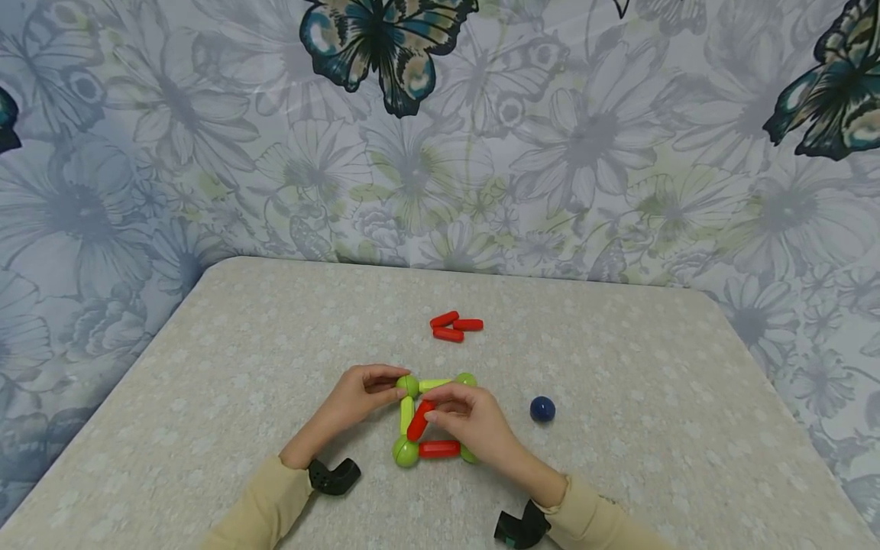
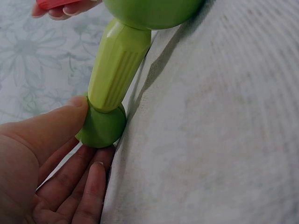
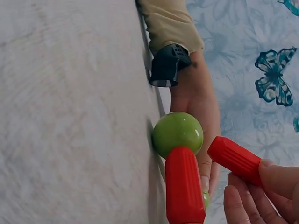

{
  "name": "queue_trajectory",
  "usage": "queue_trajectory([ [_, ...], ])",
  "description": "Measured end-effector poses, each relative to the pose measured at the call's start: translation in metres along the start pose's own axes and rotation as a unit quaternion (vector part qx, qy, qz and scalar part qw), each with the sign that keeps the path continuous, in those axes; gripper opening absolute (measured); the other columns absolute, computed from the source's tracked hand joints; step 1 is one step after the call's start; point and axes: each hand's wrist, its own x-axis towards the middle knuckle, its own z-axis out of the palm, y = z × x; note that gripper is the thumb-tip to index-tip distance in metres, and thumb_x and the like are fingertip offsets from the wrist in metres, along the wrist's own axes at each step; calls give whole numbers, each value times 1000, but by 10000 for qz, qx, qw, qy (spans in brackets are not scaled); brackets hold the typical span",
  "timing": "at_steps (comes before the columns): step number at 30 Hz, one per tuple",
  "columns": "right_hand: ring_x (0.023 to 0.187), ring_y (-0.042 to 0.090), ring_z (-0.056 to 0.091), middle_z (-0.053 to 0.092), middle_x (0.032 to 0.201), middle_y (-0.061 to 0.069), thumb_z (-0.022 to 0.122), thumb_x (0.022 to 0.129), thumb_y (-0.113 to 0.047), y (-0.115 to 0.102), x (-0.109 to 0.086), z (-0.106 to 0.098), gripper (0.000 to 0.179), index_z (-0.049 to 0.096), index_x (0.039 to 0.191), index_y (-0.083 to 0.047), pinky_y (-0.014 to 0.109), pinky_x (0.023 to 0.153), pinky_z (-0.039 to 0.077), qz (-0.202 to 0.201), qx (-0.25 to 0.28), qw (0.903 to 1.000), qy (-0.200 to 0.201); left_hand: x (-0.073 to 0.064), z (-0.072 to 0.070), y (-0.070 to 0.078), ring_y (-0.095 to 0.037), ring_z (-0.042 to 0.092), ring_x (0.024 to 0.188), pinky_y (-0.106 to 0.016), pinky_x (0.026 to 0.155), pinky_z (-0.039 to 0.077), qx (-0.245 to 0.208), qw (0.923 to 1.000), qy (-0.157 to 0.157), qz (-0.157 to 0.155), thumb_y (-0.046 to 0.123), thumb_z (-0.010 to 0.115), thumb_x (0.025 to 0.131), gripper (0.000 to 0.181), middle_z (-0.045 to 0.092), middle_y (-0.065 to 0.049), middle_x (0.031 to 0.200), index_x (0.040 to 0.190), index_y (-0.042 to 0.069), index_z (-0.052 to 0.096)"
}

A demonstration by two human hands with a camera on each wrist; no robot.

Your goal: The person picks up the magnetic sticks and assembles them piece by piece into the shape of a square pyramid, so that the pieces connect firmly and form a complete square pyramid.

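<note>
Green balls joined by short rods form a four-sided frame on the table. My left hand [image 1: 359,396] holds the far-left green ball [image 1: 408,385] between thumb and fingers. A lime rod [image 1: 407,416] runs from it to the near-left green ball [image 1: 406,452]; another lime rod [image 1: 435,384] leads to the far-right ball [image 1: 467,380]. A red rod [image 1: 440,449] makes the near side. Over the frame, my right hand [image 1: 476,424] pinches a loose red rod [image 3: 237,161] by one end, its other end tilted toward the near-left ball. My right hand hides the frame's right side.
Three red rods [image 1: 448,334] lie in a loose group beyond the frame. A dark blue ball [image 1: 542,409] sits to the right of my right hand. A patterned cloth wall [image 1: 440,191] rises behind the table's far edge [image 1: 550,283].
</note>
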Motion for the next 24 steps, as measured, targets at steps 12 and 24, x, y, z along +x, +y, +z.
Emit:
queue_trajectory([
  [12,95,17,63,64,108,6,68,85,-1,2,-1,11,23,67,108,-1,29,79,51,-331,-154,9993,-6,-1,-1,1,-25,60,102,-26,82,49,117,9999,39,-44,11,68,87,34,62,-14,114,117,-3,63],
  [24,97,18,61,64,109,11,67,86,-3,-11,-7,-8,28,65,114,0,27,80,50,-466,-983,9940,68,0,0,2,-24,61,101,-26,82,49,86,10000,35,-31,12,69,87,34,62,-14,114,118,-3,63],
])
